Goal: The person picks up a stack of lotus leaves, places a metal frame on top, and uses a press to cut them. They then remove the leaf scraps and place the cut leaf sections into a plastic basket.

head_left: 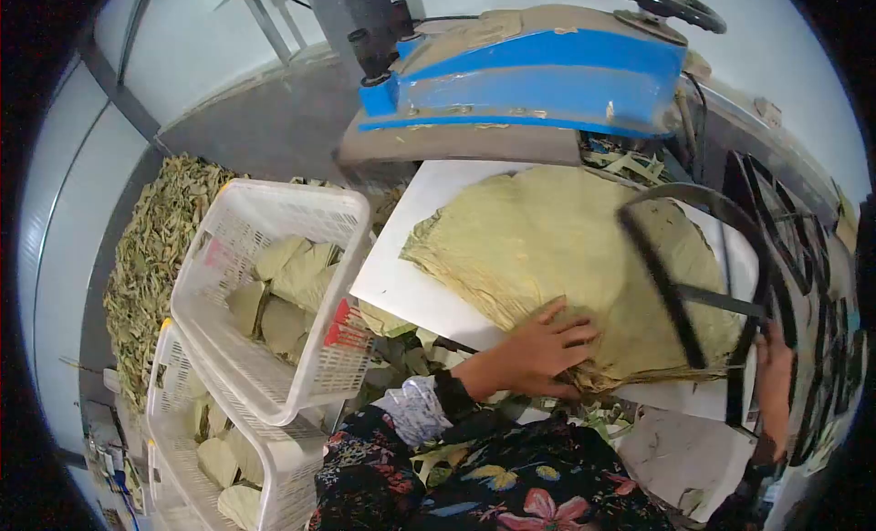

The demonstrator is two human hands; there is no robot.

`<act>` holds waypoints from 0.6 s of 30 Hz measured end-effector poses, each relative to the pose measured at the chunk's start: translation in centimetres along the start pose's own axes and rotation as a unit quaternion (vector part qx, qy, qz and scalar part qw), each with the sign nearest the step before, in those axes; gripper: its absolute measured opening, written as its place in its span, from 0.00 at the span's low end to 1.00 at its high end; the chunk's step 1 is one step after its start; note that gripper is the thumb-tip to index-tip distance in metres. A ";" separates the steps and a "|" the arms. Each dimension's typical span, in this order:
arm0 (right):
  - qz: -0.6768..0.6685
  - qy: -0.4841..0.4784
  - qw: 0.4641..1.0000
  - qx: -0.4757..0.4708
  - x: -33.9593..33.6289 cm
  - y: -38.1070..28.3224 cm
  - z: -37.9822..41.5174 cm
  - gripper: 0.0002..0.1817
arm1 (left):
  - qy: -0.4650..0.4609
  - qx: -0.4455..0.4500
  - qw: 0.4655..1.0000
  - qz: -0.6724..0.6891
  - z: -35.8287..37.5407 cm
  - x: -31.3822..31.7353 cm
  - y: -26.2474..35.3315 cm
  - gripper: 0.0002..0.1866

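Observation:
A broad stack of dried pale-green leaves [538, 239] lies on a white board [388, 280]. My left hand [547, 348] rests on the near edge of the stack, its fingers spread and flat. My right hand [774, 362], at the right side of the board, is closed on a black metal cutting die [683, 303], a curved frame with a crossbar. The die is tilted and slightly blurred, and it overlaps the right part of the leaves. Part of my right hand is hidden by the die.
Behind the board stands a blue press machine [547, 79] with a handwheel [671, 4]. To the left are stacked white crates [315, 198] holding cut leaf pieces, beside a heap of dried leaves [164, 248]. More black frames [803, 285] hang at the right. Leaf scraps lie below the board.

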State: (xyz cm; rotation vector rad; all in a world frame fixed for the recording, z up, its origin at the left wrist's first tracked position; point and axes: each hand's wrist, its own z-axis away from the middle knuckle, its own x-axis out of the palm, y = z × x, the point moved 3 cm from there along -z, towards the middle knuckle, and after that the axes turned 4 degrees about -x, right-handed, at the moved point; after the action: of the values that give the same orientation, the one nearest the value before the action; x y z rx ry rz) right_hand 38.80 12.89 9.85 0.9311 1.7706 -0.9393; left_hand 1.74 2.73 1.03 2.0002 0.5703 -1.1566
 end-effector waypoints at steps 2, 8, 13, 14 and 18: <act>-0.024 -0.047 0.997 -0.057 1.6 -5.6 -2.3 0.14 | 0.001 -0.002 1.000 -0.001 0.2 0.4 -0.3 0.32; 0.011 -0.166 0.982 -0.089 6.3 -14.9 -7.9 0.14 | 0.013 -0.022 0.998 0.056 0.5 0.5 -0.5 0.31; 0.017 -0.158 0.977 -0.142 8.1 -17.9 -10.0 0.13 | 0.044 0.006 0.998 0.035 0.6 0.4 -0.4 0.30; 0.018 -0.159 0.977 -0.141 8.5 -18.0 -10.1 0.13 | 0.025 -0.004 0.998 0.051 0.5 0.5 -0.4 0.29; 0.023 -0.176 0.972 -0.153 10.0 -18.3 -10.4 0.13 | 0.024 -0.006 0.997 0.067 0.6 0.2 -0.1 0.27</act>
State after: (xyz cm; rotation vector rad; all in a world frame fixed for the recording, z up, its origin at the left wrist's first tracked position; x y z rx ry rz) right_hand 15.83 16.16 7.48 0.5655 1.5258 -0.7234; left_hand 1.45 2.36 0.62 2.0277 0.4584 -1.0245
